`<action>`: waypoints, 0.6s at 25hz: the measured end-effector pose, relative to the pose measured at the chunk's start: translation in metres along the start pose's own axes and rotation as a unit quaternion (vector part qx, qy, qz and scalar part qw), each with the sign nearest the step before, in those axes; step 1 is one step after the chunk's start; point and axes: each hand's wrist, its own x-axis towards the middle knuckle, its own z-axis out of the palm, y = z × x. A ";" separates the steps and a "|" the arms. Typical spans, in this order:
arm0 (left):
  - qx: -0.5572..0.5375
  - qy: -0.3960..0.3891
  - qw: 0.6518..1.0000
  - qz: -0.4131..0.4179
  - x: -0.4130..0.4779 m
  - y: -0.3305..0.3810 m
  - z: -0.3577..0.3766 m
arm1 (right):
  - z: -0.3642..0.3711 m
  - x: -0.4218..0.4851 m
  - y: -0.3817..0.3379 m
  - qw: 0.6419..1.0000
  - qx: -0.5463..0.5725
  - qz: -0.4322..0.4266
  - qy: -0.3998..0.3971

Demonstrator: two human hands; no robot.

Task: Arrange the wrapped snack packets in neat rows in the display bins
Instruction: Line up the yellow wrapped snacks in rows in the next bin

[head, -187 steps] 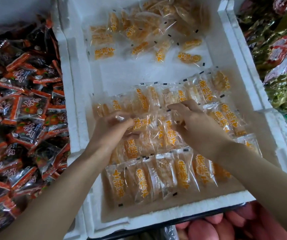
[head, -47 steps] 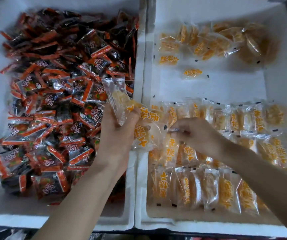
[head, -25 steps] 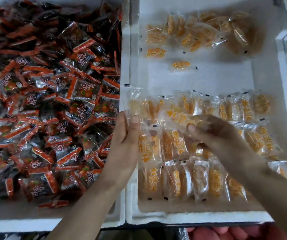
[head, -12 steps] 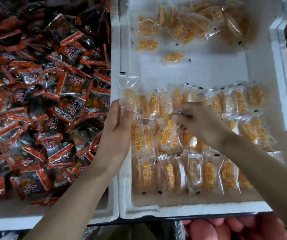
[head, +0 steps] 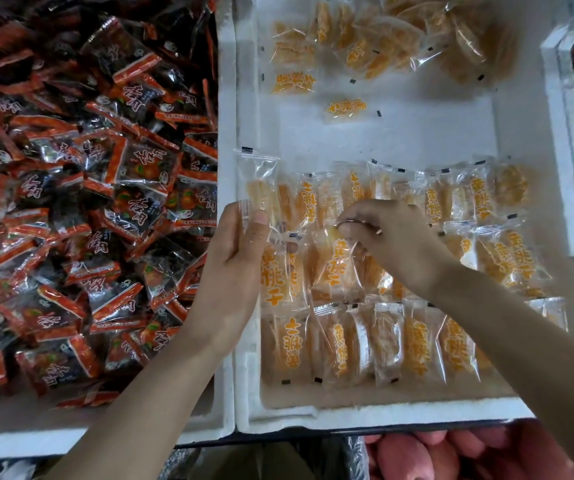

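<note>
left hand [head: 233, 258] pinches a clear packet [head: 257, 188] at the left wall of the foam bin [head: 247, 109], right hand [head: 393, 240] probably pinching a mid-bin packet [head: 334, 268].

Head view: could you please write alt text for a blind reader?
A person's left hand grips a clear packet at the left wall of a white foam bin while the right hand pinches a second packet in the middle row of orange snacks. A neighbouring bin holds jumbled red-and-black packets.
</note>
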 end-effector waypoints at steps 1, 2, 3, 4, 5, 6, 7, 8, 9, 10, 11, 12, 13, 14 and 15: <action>0.001 -0.002 1.000 -0.005 -0.001 0.000 0.002 | 0.005 0.003 0.000 1.000 0.000 0.000 -0.016; 0.003 -0.005 1.000 -0.008 -0.002 0.000 0.004 | 0.011 0.006 0.001 1.000 -0.002 -0.002 -0.026; 0.003 -0.011 1.000 -0.008 -0.003 0.000 0.005 | 0.015 0.007 0.003 0.999 -0.016 -0.006 -0.030; 0.004 -0.017 1.000 -0.011 -0.004 0.001 0.006 | 0.017 0.008 0.005 0.999 -0.042 -0.017 -0.024; 0.009 -0.023 1.000 -0.013 -0.005 0.000 0.006 | 0.017 0.008 0.005 0.997 -0.073 -0.026 -0.011; 0.017 -0.034 0.999 -0.016 -0.005 0.001 0.006 | 0.015 0.007 0.002 0.996 -0.086 -0.033 0.010; 0.024 -0.047 0.998 -0.018 -0.004 0.000 0.006 | 0.011 0.004 -0.004 0.997 -0.063 -0.035 0.031; 0.027 -0.065 0.997 -0.024 -0.004 0.001 0.008 | 0.007 -0.001 -0.012 0.999 0.004 -0.026 0.044; 0.031 -0.091 0.995 -0.032 -0.004 0.002 0.009 | 0.004 -0.006 -0.020 0.995 0.097 -0.003 0.039; 0.034 -0.128 0.990 -0.044 -0.006 0.003 0.010 | 0.001 -0.011 -0.027 0.982 0.185 0.023 0.019; 0.049 -0.168 0.983 -0.056 -0.007 0.003 0.012 | -0.001 -0.015 -0.032 0.972 0.233 0.043 -0.004; 0.073 -0.206 0.974 -0.058 -0.008 0.004 0.015 | -0.004 -0.017 -0.032 0.967 0.247 0.052 -0.020; 0.092 -0.233 0.966 -0.059 -0.009 0.006 0.018 | -0.006 -0.019 -0.028 0.964 0.257 0.060 -0.020; 0.102 -0.241 0.963 -0.061 -0.011 0.005 0.019 | -0.011 -0.019 -0.025 0.960 0.271 0.070 0.001; 0.098 -0.229 0.967 -0.061 -0.010 0.002 0.019 | -0.016 -0.020 -0.022 0.953 0.289 0.076 0.049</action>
